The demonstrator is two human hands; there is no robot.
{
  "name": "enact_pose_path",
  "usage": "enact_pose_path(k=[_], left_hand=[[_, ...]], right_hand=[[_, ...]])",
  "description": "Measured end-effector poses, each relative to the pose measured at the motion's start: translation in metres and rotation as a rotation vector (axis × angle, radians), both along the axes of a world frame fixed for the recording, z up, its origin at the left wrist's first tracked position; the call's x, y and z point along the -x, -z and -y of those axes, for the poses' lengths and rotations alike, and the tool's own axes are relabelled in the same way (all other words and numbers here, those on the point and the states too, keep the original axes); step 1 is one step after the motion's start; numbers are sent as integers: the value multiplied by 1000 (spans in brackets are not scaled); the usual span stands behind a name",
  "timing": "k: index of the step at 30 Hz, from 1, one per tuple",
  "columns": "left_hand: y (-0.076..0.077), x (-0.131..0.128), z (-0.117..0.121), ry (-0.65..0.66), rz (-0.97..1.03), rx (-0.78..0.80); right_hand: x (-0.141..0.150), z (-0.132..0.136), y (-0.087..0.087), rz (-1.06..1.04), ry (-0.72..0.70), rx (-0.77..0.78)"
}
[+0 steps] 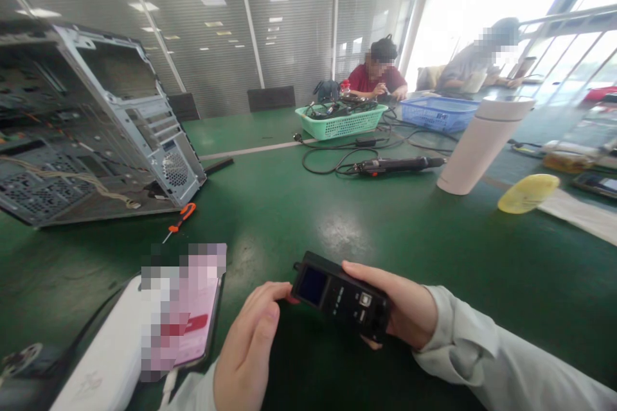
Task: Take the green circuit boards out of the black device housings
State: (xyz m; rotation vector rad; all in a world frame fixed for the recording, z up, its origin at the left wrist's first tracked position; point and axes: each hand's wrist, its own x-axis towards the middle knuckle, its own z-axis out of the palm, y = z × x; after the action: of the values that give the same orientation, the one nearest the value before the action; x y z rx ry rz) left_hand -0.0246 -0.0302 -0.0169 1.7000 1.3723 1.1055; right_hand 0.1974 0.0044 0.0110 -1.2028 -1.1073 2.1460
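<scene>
Over the green desk (270,199), my right hand (409,308) wraps around a black handheld device (337,302), my left hand (248,343) loosely open, fingertips by its screen end.

The left hand (250,343) slants inward, fingers loosely extended; the right hand (409,305) curls, thumb uppermost.

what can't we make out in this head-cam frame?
All in the head view:
- Lettering on the black device: too small and blurred to read.
- Right hand: most of its fingers are hidden behind the device.
- Phone: part of its screen is covered by pixelation.
- White block: near end cut off by the bottom edge.
- Computer case: cut off by the left edge.
</scene>
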Motion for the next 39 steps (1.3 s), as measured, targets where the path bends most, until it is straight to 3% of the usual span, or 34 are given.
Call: enact_pose_path(k=[3,6,10,15,18,24,39], left_hand=[[-3,1,-1,43,-13,-28],[0,1,0,10,4,-2],[5,0,1,-47,15,9],[-3,-7,-3,-49,-124,-141],[-11,-10,-5,-17,-225,-212],[-13,-10,-7,-6,-255,-288],[-14,-7,-3,42,-230,-301]], right_hand=[[0,-3,-3,-131,-34,256],[-2,-5,-1,-156,-25,202],[-8,-3,3,30,-2,-283],[-13,7,-3,498,13,-1117],[-15,9,-6,606,-67,-1348],[-17,8,-6,576,-85,-1511],[-18,8,-4,635,-91,-1606]])
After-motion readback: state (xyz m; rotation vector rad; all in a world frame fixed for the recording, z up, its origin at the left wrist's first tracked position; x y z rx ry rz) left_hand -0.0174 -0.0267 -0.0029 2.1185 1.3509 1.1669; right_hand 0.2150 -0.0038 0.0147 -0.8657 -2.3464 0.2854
